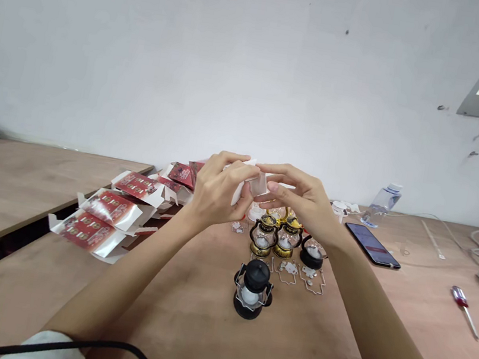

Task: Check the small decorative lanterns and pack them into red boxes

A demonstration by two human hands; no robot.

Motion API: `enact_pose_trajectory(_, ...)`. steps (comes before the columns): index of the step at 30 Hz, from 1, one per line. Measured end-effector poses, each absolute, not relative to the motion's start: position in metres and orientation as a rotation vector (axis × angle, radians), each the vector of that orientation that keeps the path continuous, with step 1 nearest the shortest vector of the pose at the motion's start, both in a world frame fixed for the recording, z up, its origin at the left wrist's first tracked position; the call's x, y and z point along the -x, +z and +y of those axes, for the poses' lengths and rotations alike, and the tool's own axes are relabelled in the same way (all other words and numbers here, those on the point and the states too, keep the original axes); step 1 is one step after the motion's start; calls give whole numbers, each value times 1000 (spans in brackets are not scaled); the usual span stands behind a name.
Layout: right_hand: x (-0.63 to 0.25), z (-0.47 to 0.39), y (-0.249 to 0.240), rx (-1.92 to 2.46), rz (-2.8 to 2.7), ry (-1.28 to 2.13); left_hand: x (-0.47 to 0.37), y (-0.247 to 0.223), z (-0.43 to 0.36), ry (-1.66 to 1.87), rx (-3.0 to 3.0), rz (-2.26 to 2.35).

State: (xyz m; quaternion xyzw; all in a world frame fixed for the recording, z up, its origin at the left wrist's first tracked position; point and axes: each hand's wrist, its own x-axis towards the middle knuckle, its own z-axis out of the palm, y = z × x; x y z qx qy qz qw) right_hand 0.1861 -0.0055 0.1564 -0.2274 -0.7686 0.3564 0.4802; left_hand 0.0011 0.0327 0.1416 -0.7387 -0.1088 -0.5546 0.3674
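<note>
Up in front of me, above the table, my left hand (222, 190) is closed around a small white carton (259, 185) with a flap standing up; its printing, if any, is turned away. The fingers of my right hand (298, 194) bend around the carton's right side, fingertips and thumb at its edge. Below the hands, a small black lantern (254, 284) with a wire handle stands upright by itself. Behind it are gold-and-black lanterns (288, 241) and a black lantern base (313, 255), partly covered by my right hand and wrist.
Several red printed cartons (94, 230) with open white flaps lie at the left, near a gap between tables. Bent wire handles (314, 282) and small white pieces lie mid-table. To the right are a phone (372, 245), a water bottle (382, 205), a screwdriver (465, 310) and cables.
</note>
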Motion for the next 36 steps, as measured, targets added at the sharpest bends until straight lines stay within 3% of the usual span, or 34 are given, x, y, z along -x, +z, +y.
enact_pose_trajectory(5, -178, -3, 152, 591, -1886, 664, -3, 139, 37, -1444, 1923, -188)
enact_pose_trajectory(21, -172, -8, 152, 702, -1696, 792, -3, 132, 41, -1557, 1961, -28)
enact_pose_trajectory(36, -169, -4, 147, 853, -1712, 674, -5, 128, 46, -1521, 1905, -9)
